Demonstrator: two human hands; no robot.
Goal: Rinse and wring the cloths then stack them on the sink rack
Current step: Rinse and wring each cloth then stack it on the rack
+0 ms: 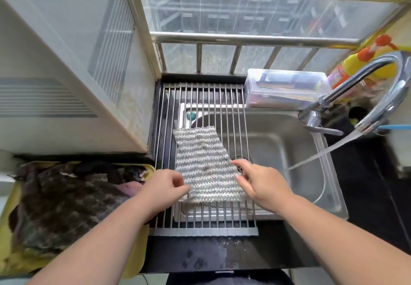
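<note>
Grey-and-white striped knit cloth [201, 164] lies flat on the steel sink rack [200, 97], spread over the left side of the sink [278, 142]. The person's left grip [164, 188] pinches its near left corner. The right grip [260, 183] touches its right edge; whether it grasps cannot be told. Water runs from the tap [355, 76]. Dark cloths [66, 195] fill a yellow tray [136, 255] on the surface at left.
</note>
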